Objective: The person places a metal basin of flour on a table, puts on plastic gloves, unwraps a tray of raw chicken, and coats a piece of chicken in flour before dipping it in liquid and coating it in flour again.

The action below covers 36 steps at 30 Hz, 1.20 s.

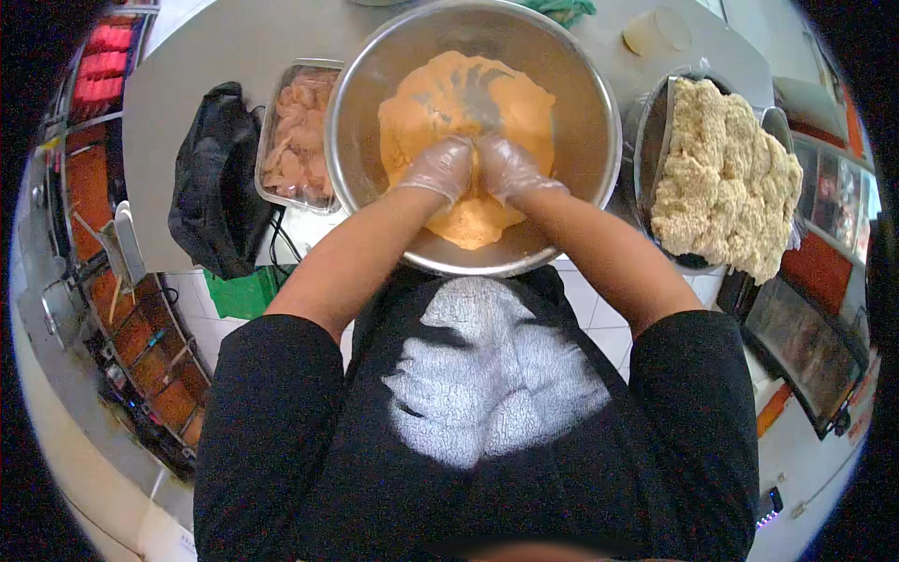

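A wide stainless steel bowl (580, 63) stands before me, with a bed of orange-tinted flour (421, 105) in it. My left hand (442, 167) and my right hand (515, 168), both in clear plastic gloves, are down in the flour, side by side at the middle. Their fingers point inward and are mostly hidden. A narrow flour-covered strip shows between the hands, but I cannot tell whether they grip anything. Beyond the fingers, grey patches of the bowl's bottom show through the flour. A smaller heap of flour lies on the near side, below my wrists.
Left of the bowl, a clear plastic container (264, 179) holds raw meat pieces (298, 133), beside a black bag (218, 183). On the right, flour-coated pieces (727, 175) are heaped on a tray. A translucent cup (657, 31) and green cloth (562, 8) lie farther back on the table (182, 63).
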Motion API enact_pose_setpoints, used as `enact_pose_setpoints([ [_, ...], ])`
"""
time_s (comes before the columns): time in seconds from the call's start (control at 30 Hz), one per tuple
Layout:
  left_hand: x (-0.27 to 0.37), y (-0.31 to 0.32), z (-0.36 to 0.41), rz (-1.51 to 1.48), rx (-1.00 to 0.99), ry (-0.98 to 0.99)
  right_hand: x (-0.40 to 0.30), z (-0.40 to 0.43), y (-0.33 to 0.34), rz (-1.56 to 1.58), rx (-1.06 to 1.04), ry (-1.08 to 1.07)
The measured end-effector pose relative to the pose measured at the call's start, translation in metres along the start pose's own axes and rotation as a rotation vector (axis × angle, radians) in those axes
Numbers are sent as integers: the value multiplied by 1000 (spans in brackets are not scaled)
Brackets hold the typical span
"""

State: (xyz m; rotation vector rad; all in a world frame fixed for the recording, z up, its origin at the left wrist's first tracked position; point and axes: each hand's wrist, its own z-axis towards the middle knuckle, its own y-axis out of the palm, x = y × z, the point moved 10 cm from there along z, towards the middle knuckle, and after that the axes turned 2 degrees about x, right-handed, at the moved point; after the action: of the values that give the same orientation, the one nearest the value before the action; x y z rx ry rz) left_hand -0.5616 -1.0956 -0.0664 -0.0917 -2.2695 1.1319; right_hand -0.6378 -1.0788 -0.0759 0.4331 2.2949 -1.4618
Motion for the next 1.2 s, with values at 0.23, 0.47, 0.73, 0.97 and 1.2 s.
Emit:
enact_pose_setpoints([
  [0.23, 28, -41, -31, 207, -506, 49, -28, -15, -66, -31, -298, -188],
  [0.47, 9, -96, 45, 268, 68, 101, 144, 63, -53, 26, 83, 373],
  [0.73, -11, -75, -15, 209, 380, 55, -11, -16, -47, 20, -344, 176],
  [0.97, 25, -6, -50, 209, -335, 42, -36, -52, -12, -7, -309, 40],
  [1.2, 28, -19, -48, 120, -263, -42, -21, -39, 7, 35, -299, 23],
])
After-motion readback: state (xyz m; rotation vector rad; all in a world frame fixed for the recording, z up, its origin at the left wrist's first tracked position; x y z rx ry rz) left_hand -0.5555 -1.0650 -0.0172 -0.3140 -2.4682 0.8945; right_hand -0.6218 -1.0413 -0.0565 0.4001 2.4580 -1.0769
